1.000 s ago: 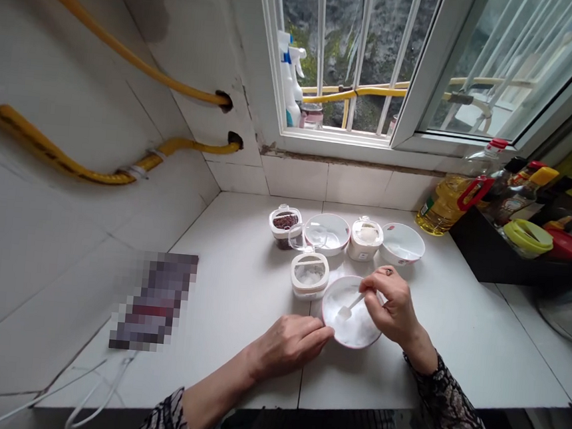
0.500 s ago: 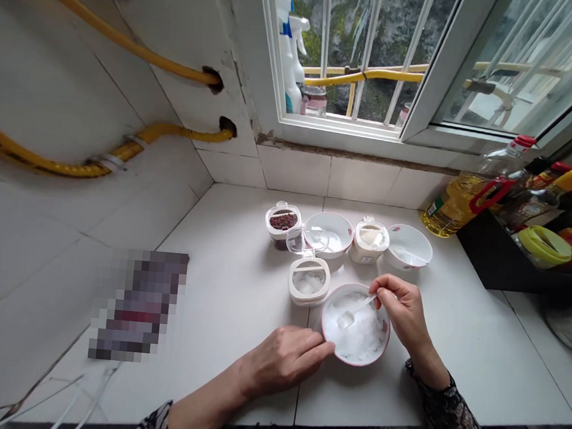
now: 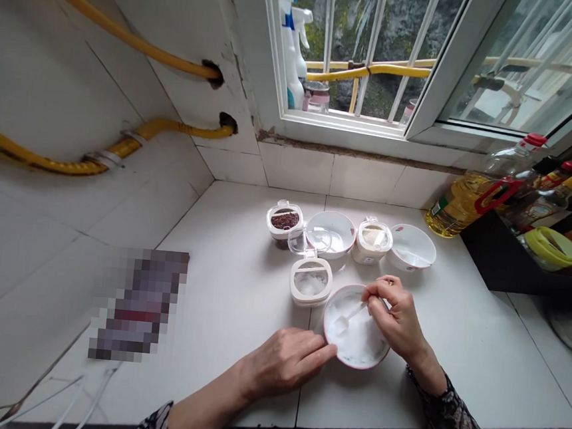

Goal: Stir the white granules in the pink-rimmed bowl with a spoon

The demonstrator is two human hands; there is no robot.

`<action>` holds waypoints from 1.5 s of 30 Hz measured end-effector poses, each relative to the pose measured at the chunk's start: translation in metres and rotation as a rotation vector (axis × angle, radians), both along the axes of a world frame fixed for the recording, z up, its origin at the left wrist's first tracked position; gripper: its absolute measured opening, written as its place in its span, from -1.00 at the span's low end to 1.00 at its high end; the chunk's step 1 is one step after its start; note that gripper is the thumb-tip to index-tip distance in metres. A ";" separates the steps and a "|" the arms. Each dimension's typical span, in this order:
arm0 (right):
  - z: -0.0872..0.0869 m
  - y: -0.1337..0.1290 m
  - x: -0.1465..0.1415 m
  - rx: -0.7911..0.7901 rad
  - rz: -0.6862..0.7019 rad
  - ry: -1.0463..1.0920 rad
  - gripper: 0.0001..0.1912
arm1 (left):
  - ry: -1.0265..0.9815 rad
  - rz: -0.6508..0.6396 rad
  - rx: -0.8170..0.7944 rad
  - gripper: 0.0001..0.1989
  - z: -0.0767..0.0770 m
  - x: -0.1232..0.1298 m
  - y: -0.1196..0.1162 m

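A bowl (image 3: 361,354) with a pink rim stands near the counter's front edge, holding white grains like salt or sugar. My right hand (image 3: 395,314) pinches the handle of a small white spoon (image 3: 344,323), whose tip rests in the grains. With its fingers closed at the rim, my left hand (image 3: 290,362) grips the bowl's left side; its thumb shows at the near edge, the other fingertips are partly hidden. Just behind the bowl sits an open white jar (image 3: 309,300) with white grains inside and its clear lid (image 3: 308,242) tipped back.
Farther back are a jar of dark red bits (image 3: 285,221), a white bowl (image 3: 332,226), a jar of pale powder (image 3: 372,249) and another white bowl (image 3: 412,245). An oil bottle (image 3: 449,209) and a black rack (image 3: 492,259) of bottles stand at right. White cables (image 3: 92,401) lie front left.
My right hand has moved left over the bowl, and the spoon's tip has shifted slightly left and sits lower in the grains. My left hand stays at the rim.
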State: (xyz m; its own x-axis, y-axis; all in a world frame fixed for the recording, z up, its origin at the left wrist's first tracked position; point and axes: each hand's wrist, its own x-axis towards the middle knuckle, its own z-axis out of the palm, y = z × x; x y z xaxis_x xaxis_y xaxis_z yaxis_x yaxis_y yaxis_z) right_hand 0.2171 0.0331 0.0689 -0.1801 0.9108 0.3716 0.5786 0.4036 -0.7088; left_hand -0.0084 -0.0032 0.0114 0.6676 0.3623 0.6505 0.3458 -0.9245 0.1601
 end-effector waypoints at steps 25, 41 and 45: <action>0.002 -0.001 -0.006 -0.215 0.008 0.129 -0.79 | -0.001 0.011 0.022 -0.80 0.000 0.001 0.000; 0.010 0.006 -0.007 -0.225 -0.048 0.481 -0.85 | 0.002 0.013 0.026 -0.78 -0.001 0.001 0.000; 0.010 0.003 -0.021 0.096 0.092 0.235 -0.83 | -0.016 0.010 0.024 -0.78 -0.001 0.002 0.001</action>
State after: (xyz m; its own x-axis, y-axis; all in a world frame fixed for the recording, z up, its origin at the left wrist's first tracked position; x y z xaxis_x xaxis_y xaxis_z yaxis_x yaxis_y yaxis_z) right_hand 0.1964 0.0356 0.0784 -0.1595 0.8531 0.4968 0.3602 0.5188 -0.7753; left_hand -0.0065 -0.0022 0.0104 0.6534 0.3530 0.6697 0.3529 -0.9246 0.1431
